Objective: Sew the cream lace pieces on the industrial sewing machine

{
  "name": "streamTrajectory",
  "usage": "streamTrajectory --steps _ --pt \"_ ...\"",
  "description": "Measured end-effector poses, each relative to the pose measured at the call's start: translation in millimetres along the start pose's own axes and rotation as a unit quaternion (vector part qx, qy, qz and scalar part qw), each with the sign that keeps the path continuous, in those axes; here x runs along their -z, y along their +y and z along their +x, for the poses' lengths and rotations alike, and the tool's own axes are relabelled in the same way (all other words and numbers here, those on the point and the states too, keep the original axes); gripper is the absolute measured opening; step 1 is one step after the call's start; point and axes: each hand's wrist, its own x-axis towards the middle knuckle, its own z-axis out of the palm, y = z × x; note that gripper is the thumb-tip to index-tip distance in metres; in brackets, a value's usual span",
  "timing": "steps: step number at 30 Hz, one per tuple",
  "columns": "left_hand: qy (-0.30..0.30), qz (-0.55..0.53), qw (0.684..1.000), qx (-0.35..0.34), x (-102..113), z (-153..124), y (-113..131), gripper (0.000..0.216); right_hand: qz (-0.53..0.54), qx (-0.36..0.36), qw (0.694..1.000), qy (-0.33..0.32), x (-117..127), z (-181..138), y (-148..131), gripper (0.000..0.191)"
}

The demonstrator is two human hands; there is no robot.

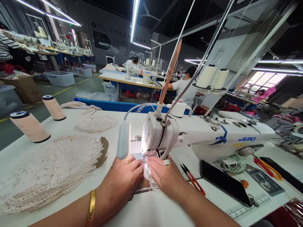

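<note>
A strip of cream eyelet lace fabric (pixel 152 183) lies under the needle area of a white sewing machine (pixel 161 134). My left hand (pixel 124 176) is at the left of the presser foot, its fingertips pinching the edge of the lace. From the other side my right hand (pixel 163 173) grips the lace, thumb and fingers close together beside the needle. Both sets of fingertips nearly meet in the lamp's glow. Some brown material shows below the lace, between the hands. The needle tip and part of the fabric are hidden by my fingers.
Stacked lace pieces (pixel 54 170) and two thread cones (pixel 30 126) stand left. Right of the machine lie thread snips (pixel 193 179), a black phone (pixel 224 181), a cable coil (pixel 233 164) and a ruler (pixel 248 206). A gooseneck lamp (pixel 124 140) hangs near my left hand.
</note>
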Motion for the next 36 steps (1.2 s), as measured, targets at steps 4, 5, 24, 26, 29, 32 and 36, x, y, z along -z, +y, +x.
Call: streamTrajectory --steps 4,5,24,26,29,32,36 --pt "-0.001 -0.009 1.0 0.004 -1.9 1.4 -1.1 0.028 0.006 -0.009 1.0 0.0 7.4 -2.1 -1.9 0.026" --pt "-0.001 -0.013 1.0 0.01 -2.4 1.5 -1.5 0.027 0.009 -0.008 1.0 -0.004 11.3 -3.7 -3.3 0.023" --pt "0.002 -0.176 0.982 0.071 -17.0 15.8 -17.0 0.021 0.065 -0.032 0.994 0.076 0.8 -2.7 -6.9 0.024" --pt "0.014 -0.17 0.983 0.063 -17.8 16.2 -18.0 0.025 0.061 -0.029 0.995 0.072 1.3 -3.1 -6.3 0.024" --pt "0.039 -0.146 0.988 0.023 -13.7 12.8 -16.8 0.032 0.065 0.024 0.997 0.027 8.8 -5.3 -5.0 0.02" --pt "0.024 -0.111 0.993 -0.043 -2.6 5.0 -11.9 0.033 0.069 0.103 0.991 -0.047 21.6 -9.3 -4.6 0.011" --pt "0.017 -0.1 0.992 -0.076 8.1 -4.3 -4.6 0.028 0.057 0.108 0.989 -0.082 31.9 -13.9 -4.4 0.013"
